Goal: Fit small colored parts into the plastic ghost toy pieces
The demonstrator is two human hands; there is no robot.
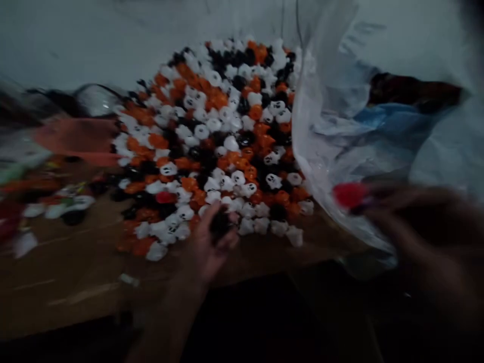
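1. The left hand (212,242) reaches up from the lower middle to the near edge of the toy pile (223,136), its fingers (227,241) curled around a small black toy (220,223) right at the pile's front rim.
2. The pile – small white ghost, orange and black pieces – is heaped on the brown wooden surface (68,282) and climbs toward the pale wall (113,35) behind; its near edge ends just short of the surface's front edge.
3. The right hand (412,217) is blurred at the right. It appears to pinch a small red piece (350,195) at the lower edge of a clear plastic bag (340,126); how tightly the fingers close I cannot tell.
4. The bag hangs upright just beside the pile's right flank, touching or nearly touching it.
5. Open room – a bare stretch of surface lies left of and in front of the left hand; farther left, a scatter of loose toys (64,206) sits apart from the pile.
6. Below the front edge the view drops into darkness.
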